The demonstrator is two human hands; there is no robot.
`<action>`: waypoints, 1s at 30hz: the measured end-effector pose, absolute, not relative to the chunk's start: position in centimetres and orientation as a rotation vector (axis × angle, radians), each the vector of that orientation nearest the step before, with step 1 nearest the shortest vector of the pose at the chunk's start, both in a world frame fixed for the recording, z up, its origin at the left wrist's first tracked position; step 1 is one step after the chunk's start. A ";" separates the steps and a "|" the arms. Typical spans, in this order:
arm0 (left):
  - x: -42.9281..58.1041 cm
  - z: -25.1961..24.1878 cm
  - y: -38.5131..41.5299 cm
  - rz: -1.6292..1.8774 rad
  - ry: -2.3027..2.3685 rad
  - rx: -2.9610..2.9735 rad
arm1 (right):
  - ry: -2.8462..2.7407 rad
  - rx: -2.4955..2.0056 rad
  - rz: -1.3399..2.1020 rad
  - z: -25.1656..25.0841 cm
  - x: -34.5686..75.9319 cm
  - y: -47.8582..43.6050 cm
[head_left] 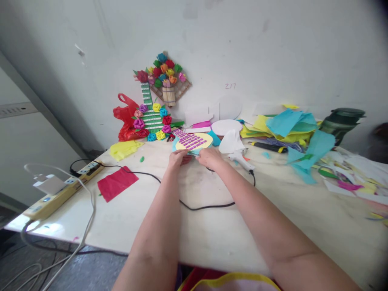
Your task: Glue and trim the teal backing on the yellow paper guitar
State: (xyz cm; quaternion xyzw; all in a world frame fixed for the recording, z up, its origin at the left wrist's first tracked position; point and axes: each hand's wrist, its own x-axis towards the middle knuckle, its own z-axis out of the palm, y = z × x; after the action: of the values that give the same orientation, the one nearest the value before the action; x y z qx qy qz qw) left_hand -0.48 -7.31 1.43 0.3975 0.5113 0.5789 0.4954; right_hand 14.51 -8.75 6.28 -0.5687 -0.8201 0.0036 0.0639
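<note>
A guitar-shaped paper craft (209,139), yellow with a light-blue edge and purple strips in a grid, is held just above the table near its middle. My left hand (179,157) grips the near left edge, thumb on top and fingers underneath. At the near right edge, my right hand (210,157) has its fingers closed on the blue border. A white glue gun (242,160) lies just right of my right hand, beside a crumpled white paper (232,141). Its black cord (209,208) loops across the table below my hands.
Left lie a power strip (68,190), a red crepe sheet (117,183) and yellow paper (125,150). A green guitar craft with paper roses (153,120) leans by the wall. On the right are a cutter knife (269,147), blue paper (291,121) and a dark bottle (344,123).
</note>
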 end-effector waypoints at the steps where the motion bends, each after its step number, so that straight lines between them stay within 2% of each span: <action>1: -0.4 1.4 -7.3 1.409 1.240 0.960 | -2.481 -1.720 0.020 6.3 14.5 -8.8; 24: 0.1 1.9 -6.7 1.395 1.341 0.878 | -2.475 -1.763 0.023 5.5 14.4 -8.1; 30: -0.1 1.6 -6.6 1.397 1.305 0.898 | -2.455 -1.788 0.113 5.8 14.6 -8.1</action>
State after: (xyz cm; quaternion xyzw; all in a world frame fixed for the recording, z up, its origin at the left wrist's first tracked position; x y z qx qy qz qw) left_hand -0.07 -6.62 1.58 0.3700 0.5378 0.5758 0.4922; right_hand 14.58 -8.14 5.75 -0.5875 -0.8067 0.0371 0.0514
